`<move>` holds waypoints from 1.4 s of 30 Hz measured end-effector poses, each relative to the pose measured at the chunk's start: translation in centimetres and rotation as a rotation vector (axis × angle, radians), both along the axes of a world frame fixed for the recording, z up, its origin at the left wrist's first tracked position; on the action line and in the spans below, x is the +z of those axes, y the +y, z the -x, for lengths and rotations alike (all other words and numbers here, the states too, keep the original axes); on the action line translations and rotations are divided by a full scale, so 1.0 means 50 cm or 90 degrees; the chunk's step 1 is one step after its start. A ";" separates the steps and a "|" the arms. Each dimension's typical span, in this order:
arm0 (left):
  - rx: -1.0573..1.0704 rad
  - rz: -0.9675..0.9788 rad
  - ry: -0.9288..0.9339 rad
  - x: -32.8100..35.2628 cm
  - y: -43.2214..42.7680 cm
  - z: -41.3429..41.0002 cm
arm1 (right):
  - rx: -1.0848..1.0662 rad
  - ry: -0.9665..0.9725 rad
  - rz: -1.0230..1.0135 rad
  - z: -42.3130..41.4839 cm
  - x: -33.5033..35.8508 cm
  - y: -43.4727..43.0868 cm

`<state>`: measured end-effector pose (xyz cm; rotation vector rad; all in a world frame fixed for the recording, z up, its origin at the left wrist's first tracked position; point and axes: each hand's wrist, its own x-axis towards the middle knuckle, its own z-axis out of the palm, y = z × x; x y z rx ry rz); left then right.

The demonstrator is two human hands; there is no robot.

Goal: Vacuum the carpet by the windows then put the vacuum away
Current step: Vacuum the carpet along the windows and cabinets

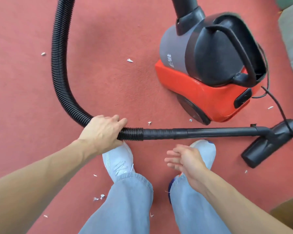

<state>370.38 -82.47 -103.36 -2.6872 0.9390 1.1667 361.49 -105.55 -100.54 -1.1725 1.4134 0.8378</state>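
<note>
Head view: scraps [130, 60] litter carpet [112, 92] around vacuum [208, 65].

left hand [102, 130] gripping vacuum hose [59, 65], right hand [184, 159] loose

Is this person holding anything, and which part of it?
The left hand grips the black vacuum hose at its ribbed end, just before the rigid wand. The right hand holds nothing.

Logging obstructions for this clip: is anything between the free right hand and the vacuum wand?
Nothing visible. The right hand is open just short of the wand, with only red carpet between them. The left hand grips the hose end.
</note>
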 end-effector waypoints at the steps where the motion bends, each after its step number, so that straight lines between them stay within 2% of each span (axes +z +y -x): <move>1: 0.003 0.023 0.018 0.040 0.000 -0.002 | -0.044 0.006 -0.012 0.003 0.028 0.005; 6: -0.030 0.057 0.164 0.260 -0.040 -0.014 | -0.337 -0.023 -0.120 -0.019 0.198 0.033; 9: -0.060 0.060 0.166 0.402 -0.088 -0.038 | -0.479 -0.045 -0.172 -0.044 0.315 0.035; 15: -0.079 0.118 0.121 0.633 -0.153 -0.065 | -0.584 -0.078 -0.215 -0.098 0.536 0.021; 18: -0.059 0.112 0.105 0.689 -0.134 -0.075 | -0.620 -0.072 -0.163 -0.117 0.628 0.015; 20: -0.032 0.154 0.110 0.720 -0.112 -0.081 | -0.669 -0.054 -0.102 -0.127 0.684 0.008; 24: -0.087 0.214 0.064 0.820 -0.108 -0.090 | -0.735 -0.042 -0.068 -0.129 0.784 -0.006; 30: -0.043 0.200 0.099 1.013 -0.155 -0.089 | -0.717 -0.005 -0.058 -0.091 0.943 -0.043; 35: -0.117 0.154 0.142 1.240 -0.246 -0.096 | -0.689 0.017 -0.025 -0.065 1.104 -0.089; 42: -0.218 0.097 0.104 1.396 -0.279 -0.122 | -0.619 0.022 -0.039 -0.067 1.209 -0.114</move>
